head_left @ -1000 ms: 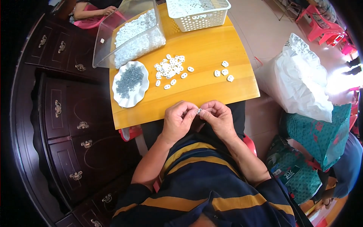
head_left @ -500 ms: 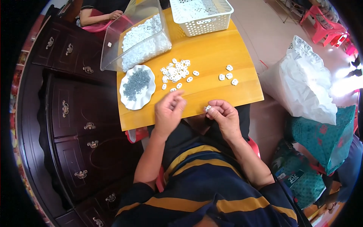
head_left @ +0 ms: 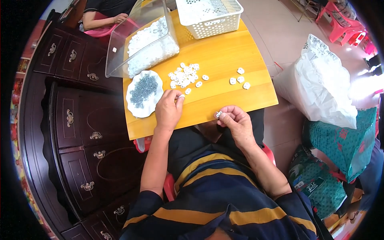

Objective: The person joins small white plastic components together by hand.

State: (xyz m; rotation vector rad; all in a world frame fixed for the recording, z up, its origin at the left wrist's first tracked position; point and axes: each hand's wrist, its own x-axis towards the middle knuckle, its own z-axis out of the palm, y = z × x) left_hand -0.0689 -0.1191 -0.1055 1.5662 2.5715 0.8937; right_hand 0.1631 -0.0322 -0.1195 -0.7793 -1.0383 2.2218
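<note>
My right hand [head_left: 237,126] is closed at the table's near edge, thumb and forefinger pinching a small white two-hole plastic piece [head_left: 218,114]. To its left, my left hand [head_left: 168,111] has thumb and forefinger closed around another small white piece [head_left: 182,96] at the table top; only its edge shows. Just beyond that hand lies a loose heap of similar white oval pieces [head_left: 185,75]. A white wavy-rimmed plate [head_left: 133,109] beside my left hand bears a pile of small grey metal parts, perhaps screws [head_left: 145,90]. Several white pieces [head_left: 240,79] lie apart at the right.
A clear plastic bin [head_left: 116,62] full of white pieces and a white perforated basket [head_left: 216,26] stand on the yellow wooden table [head_left: 224,56]. Dark drawers [head_left: 76,120] flank its left. A large white sack [head_left: 320,80] and teal bags [head_left: 340,140] stand right. Another person's hand [head_left: 120,18] is at far left.
My left hand has moved slightly left and its fingers have closed on a white piece at the heap's near edge. My right hand keeps its piece in nearly the same place.
</note>
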